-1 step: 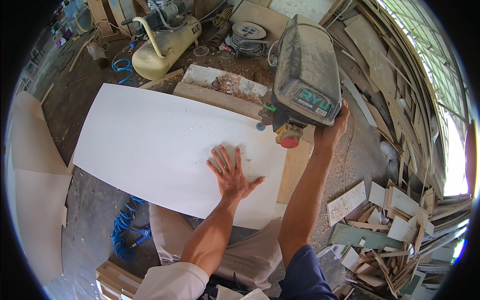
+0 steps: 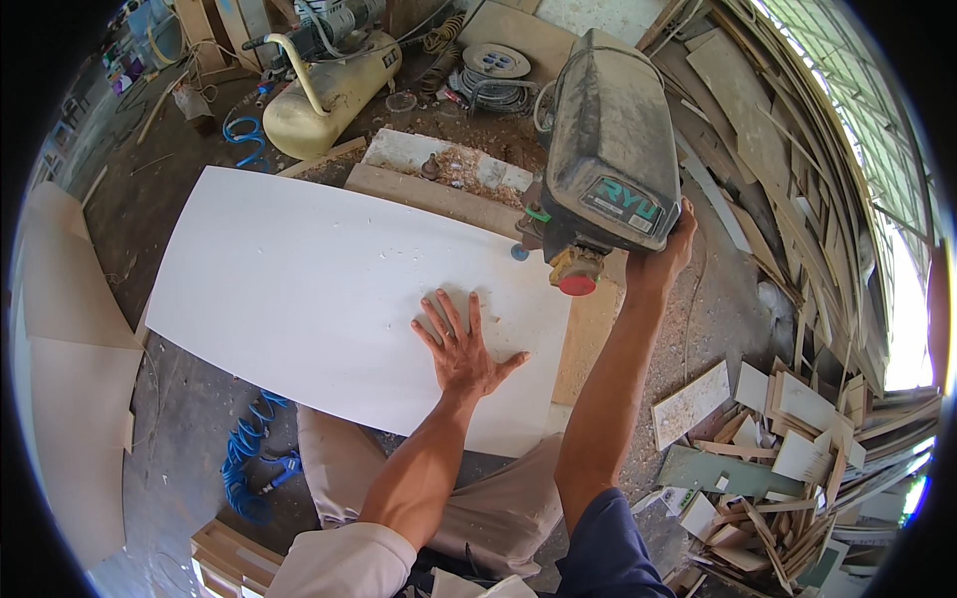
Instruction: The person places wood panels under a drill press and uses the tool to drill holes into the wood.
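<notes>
A large white board (image 2: 289, 289) lies flat in front of me, partly over my lap. My left hand (image 2: 462, 349) rests palm down on its right part with the fingers spread. Above the board's far right corner stands a dusty drill press (image 2: 603, 149) with a red button on its front. A drill bit under its head is hidden from this view. At the right side of the press head, my right hand (image 2: 663, 254) is closed, its fingers mostly hidden behind the housing. What it grips cannot be made out. Small chips lie on the board's surface.
Beyond the board are a cream air compressor (image 2: 334, 100), a cable reel (image 2: 495, 65) and sawdust (image 2: 469, 171). A coiled blue air hose (image 2: 244, 453) lies near my left leg. Wood offcuts (image 2: 778, 448) are heaped at the right, below long leaning planks (image 2: 768, 140). Pale panels (image 2: 80, 349) stand at the left.
</notes>
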Motion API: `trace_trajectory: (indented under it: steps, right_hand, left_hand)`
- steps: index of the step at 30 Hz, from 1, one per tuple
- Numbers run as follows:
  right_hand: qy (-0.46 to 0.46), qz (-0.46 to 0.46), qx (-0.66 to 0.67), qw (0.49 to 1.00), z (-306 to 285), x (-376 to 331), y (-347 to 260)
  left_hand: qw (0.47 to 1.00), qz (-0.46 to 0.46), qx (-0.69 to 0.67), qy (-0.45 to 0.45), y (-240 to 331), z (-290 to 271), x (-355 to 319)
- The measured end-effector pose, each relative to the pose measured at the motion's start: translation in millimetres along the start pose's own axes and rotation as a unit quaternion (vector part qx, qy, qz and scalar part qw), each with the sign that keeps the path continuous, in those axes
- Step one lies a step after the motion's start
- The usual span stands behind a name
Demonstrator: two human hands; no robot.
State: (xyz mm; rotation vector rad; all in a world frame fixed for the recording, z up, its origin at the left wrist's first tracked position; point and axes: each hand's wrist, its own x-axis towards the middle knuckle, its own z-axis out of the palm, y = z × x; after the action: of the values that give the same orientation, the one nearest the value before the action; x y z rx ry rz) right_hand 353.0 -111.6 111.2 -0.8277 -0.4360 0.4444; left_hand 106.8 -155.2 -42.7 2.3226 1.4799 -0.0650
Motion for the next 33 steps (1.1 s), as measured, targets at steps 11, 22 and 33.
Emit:
trace_trajectory:
  steps: [11, 22, 33]
  right_hand:
    - [-0.002, -0.002, 0.000, 1.000, 2.5, -1.6, -2.4]
    - [-0.010, 0.001, -0.006, 1.000, -1.6, -1.6, -2.0]
    - [0.007, 0.008, 0.005, 1.000, 0.1, -3.2, -2.0]
  left_hand:
    - [1.000, -0.005, -0.007, 0.002, 2.0, -0.2, 0.6]
    - [1.000, 0.002, -0.012, -0.008, 1.7, -3.4, 0.0]
    - [1.000, -0.001, -0.008, -0.011, 1.5, -3.7, 0.0]
